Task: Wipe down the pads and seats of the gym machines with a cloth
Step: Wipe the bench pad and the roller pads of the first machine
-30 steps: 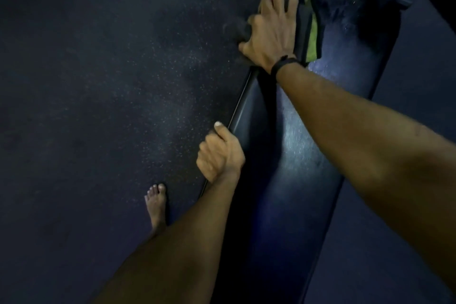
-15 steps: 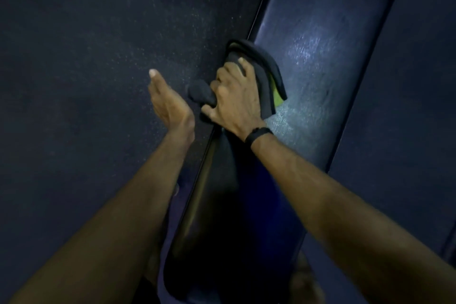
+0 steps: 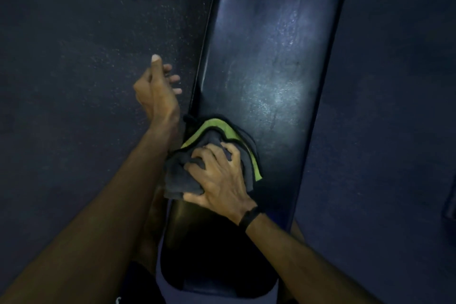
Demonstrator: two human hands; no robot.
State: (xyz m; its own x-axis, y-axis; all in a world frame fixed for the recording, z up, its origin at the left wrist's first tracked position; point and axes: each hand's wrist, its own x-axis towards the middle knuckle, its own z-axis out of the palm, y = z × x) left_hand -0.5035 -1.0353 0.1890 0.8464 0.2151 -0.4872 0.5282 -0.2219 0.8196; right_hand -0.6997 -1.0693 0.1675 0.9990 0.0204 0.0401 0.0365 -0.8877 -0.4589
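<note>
A bunched grey-and-green microfibre cloth point(image 3: 217, 155) is gripped by the right hand point(image 3: 222, 180) on the long dark padded bench point(image 3: 266, 57) at lower centre; the left hand point(image 3: 155, 89) is held loosely open, empty, beside it.

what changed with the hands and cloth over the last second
The right hand dragged the cloth down the pad from its far end to the near end, gripping it throughout. The left hand let go of the pad's left edge and now hangs beside it, fingers loose, holding nothing. The cloth stayed bunched on the pad, and the wristband stayed on the right wrist.
</note>
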